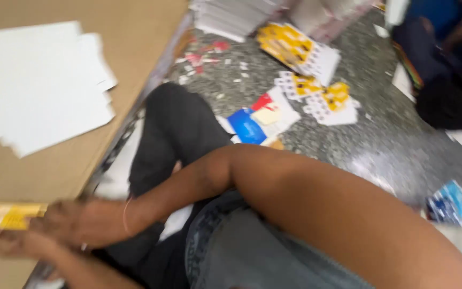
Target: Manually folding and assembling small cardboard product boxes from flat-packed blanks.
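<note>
A flat yellow card (7,215) is held at the lower left edge of the view, over the near edge of a brown board (135,32). The right hand (76,219) is closed on the card's right end, its fingers clamped around it. The left hand (6,243) lies just beneath, blurred; whether its fingers are together or apart cannot be told. A loose stack of white sheets (44,85) rests on the board, fanned and overhanging itself. Beyond a bent knee in black cloth (175,128), yellow printed cards (290,45) and a blue card (247,127) are scattered on the speckled floor (391,144) among paper scraps. The card is gripped at one end only, so it is judged liable to bend or slip. A sweep of the right arm could also scatter the sheets.
</note>
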